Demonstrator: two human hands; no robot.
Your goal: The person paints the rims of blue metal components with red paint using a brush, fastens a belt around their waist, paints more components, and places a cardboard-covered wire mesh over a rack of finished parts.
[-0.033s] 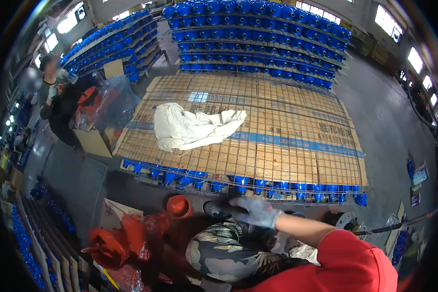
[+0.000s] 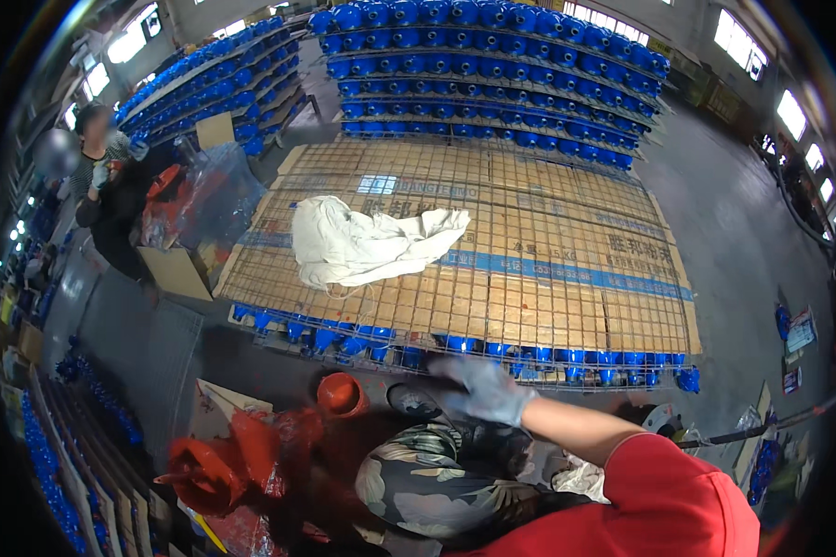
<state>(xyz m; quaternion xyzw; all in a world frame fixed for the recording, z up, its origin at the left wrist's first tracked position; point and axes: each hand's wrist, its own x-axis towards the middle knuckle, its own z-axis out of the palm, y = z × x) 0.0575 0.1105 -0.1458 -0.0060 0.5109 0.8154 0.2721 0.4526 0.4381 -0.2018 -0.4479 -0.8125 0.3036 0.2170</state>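
Right hand: grey knit glove, fingers spread, reaching left; whether it grips anything I cannot tell.
Dark round part: blurred, touching the fingertips, on the lap.
Orange valve casting: glossy, round opening upward, just left.
White cloth: crumpled on wire-mesh rack.

Dark round part under gloved right hand, beside orange cap.
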